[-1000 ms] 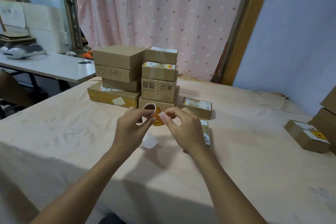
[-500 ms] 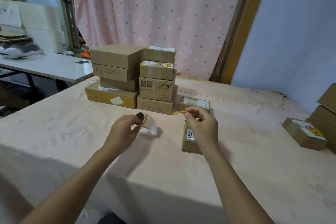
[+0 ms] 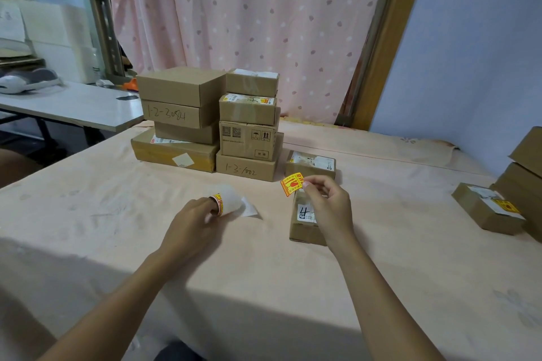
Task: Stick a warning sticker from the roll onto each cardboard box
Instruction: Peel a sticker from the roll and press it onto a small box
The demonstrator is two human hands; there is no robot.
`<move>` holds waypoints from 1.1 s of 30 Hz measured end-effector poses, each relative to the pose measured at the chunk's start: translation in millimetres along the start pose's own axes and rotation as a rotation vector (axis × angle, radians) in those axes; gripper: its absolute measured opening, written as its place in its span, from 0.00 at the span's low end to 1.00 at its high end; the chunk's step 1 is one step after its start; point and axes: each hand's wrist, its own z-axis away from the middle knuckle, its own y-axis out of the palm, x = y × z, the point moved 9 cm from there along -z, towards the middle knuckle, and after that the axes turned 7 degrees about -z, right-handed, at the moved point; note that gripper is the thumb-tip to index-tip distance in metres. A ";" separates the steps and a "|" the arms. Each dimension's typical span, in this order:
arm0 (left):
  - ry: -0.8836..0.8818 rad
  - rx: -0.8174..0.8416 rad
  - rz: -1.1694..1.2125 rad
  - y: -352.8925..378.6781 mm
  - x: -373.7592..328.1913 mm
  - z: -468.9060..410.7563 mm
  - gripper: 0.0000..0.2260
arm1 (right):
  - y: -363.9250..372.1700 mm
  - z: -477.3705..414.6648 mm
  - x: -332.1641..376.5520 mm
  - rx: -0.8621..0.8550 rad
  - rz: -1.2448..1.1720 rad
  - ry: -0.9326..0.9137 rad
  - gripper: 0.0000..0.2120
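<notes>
My right hand (image 3: pixel 330 208) pinches a yellow and red warning sticker (image 3: pixel 291 183) by its edge, just above a small cardboard box (image 3: pixel 303 228) with a white label that lies on the table. My hand covers part of that box. My left hand (image 3: pixel 195 223) holds the sticker roll (image 3: pixel 225 204) down on the table, and a strip of white backing paper (image 3: pixel 249 209) trails from it to the right. Another small box (image 3: pixel 311 165) sits right behind the sticker.
Two stacks of cardboard boxes (image 3: pixel 211 120) stand at the back middle of the cloth-covered table (image 3: pixel 381 272). A box with a sticker on top (image 3: pixel 488 211) and more boxes (image 3: pixel 525 170) are at the right edge. A white side table (image 3: pixel 73 105) stands at the left.
The sticker came off the roll. My right hand carried it right, over the small box. My left hand lowered the roll to the table.
</notes>
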 end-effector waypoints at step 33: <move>0.297 -0.029 0.217 28.2 -139.2 -24.0 0.09 | -53.1 -9.4 -32.3 0.097 -0.005 0.271 0.07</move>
